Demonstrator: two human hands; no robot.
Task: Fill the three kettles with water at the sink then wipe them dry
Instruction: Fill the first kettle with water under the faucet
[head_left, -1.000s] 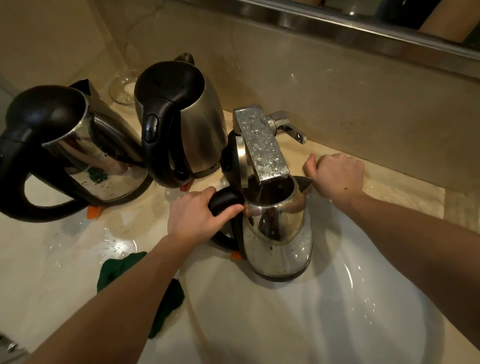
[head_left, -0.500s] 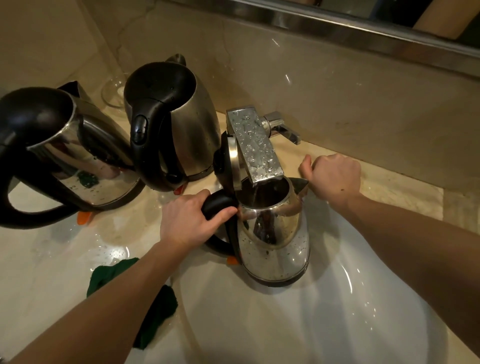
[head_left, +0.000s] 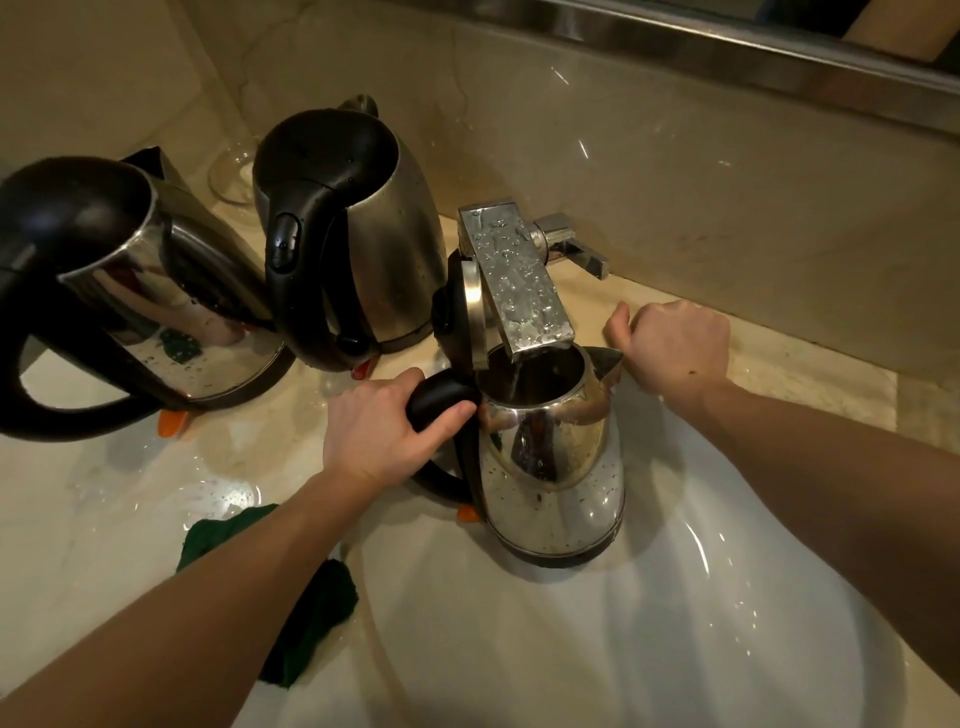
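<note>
Left hand (head_left: 384, 431) wraps handle (head_left: 441, 397) | kettle (head_left: 550, 467) upright over sink (head_left: 675, 623) under running faucet (head_left: 519, 280), lid (head_left: 470, 306) up | right hand (head_left: 675, 343) fisted beside spout (head_left: 605, 364), nothing seen in it | likely wet, slippery steel, heavier as it fills; lift by handle

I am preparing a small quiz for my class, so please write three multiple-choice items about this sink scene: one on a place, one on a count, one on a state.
1. Where does the green cloth lie?
A) on the counter beside the sink
B) on the floor
C) on a shelf

2. How many lids stand open?
A) none
B) one
C) three

3. What does the left hand do?
A) lies flat
B) holds the cloth
C) grips the handle of the kettle under the faucet

Answers:
1 A, it lies on wet stone by the basin.
2 B, only the held kettle's lid is raised.
3 C, its fingers curl round the black handle.
</note>
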